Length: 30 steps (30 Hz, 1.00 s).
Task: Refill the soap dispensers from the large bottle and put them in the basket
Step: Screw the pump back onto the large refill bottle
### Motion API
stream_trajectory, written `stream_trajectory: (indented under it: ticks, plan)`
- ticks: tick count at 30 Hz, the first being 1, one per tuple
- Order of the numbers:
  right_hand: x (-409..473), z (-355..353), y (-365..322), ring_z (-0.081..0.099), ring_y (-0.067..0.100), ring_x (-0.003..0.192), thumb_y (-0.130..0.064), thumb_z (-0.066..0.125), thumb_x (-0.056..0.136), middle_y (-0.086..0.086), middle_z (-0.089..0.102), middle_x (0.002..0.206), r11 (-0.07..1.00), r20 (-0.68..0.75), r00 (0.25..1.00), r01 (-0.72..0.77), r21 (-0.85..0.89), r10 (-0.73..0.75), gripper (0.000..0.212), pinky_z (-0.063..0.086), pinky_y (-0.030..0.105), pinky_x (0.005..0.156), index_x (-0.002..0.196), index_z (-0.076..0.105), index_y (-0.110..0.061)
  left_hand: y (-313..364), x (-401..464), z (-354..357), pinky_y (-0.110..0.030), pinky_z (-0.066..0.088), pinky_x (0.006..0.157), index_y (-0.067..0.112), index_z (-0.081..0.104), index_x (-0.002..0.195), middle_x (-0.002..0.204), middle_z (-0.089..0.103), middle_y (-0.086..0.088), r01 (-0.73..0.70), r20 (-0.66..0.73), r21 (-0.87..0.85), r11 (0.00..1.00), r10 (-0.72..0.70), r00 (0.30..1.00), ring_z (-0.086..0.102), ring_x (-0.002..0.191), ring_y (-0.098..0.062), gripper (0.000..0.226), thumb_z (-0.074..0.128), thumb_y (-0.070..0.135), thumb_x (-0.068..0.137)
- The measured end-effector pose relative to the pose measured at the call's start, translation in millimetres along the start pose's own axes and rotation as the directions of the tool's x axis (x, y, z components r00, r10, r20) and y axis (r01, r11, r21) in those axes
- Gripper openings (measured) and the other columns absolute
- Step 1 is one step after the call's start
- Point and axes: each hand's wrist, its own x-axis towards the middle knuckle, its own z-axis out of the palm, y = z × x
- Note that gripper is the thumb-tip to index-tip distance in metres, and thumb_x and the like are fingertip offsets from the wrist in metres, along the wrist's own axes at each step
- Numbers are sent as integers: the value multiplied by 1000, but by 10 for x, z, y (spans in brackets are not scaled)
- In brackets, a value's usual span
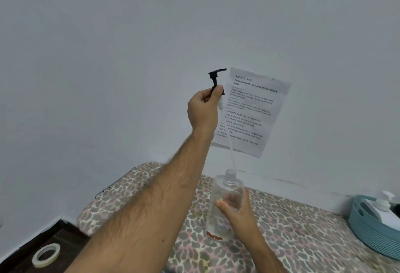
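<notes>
A clear plastic dispenser bottle stands upright on the leopard-print board, its neck uncapped. My right hand grips its body from the right. My left hand is raised high above it, pinching the collar of a black pump head. The pump's thin clear tube hangs down, and its tip sits at the bottle's mouth. At the right edge a teal basket holds a white pump dispenser. No large bottle is in sight.
A printed sheet is stuck on the pale wall behind the pump. A roll of white tape lies on a dark surface at the lower left, beyond the board's left end.
</notes>
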Motion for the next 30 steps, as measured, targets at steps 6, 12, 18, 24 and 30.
stream_trajectory:
  ticks: [6,12,18,24,30]
  plan:
    - [7,8,3,63,10,109,-41,81,79,-7,62,119,999,-9,1000,-10,-35,9,70,55,45,95,135,39,-41,-110,-93,-20,-29,56,86,13,73,98,93,76,3,-39,40,81,996,36,999,70,91,-11,27,74,37,87]
    - [13,15,10,65,10,108,-42,80,79,-6,64,121,1000,-1,1000,2,-24,-2,69,57,44,92,135,40,-40,-460,-356,-142,-37,57,87,17,73,98,92,76,3,15,105,151,988,-31,994,70,89,-14,22,76,35,85]
    - [19,24,-5,65,6,107,-51,80,73,-10,65,119,1000,-4,1000,24,9,-24,71,57,40,91,132,41,-41,-804,-795,-313,-26,56,83,20,74,100,93,76,5,52,264,206,977,-107,959,70,90,-10,20,78,30,83]
    - [10,20,-10,61,4,109,-40,78,82,-10,60,119,999,0,1000,29,-24,-29,71,53,31,93,135,31,-38,-918,-984,-470,-9,45,73,25,75,95,89,74,13,25,324,340,940,-141,936,65,90,3,14,78,31,82]
    - [-70,-49,-182,50,-28,80,-21,72,90,-31,40,101,1000,66,998,-16,-18,17,51,44,3,63,117,31,-38,-1001,-1067,-619,-32,53,94,27,77,97,95,76,15,98,321,351,931,-218,922,67,101,-2,15,74,35,86]
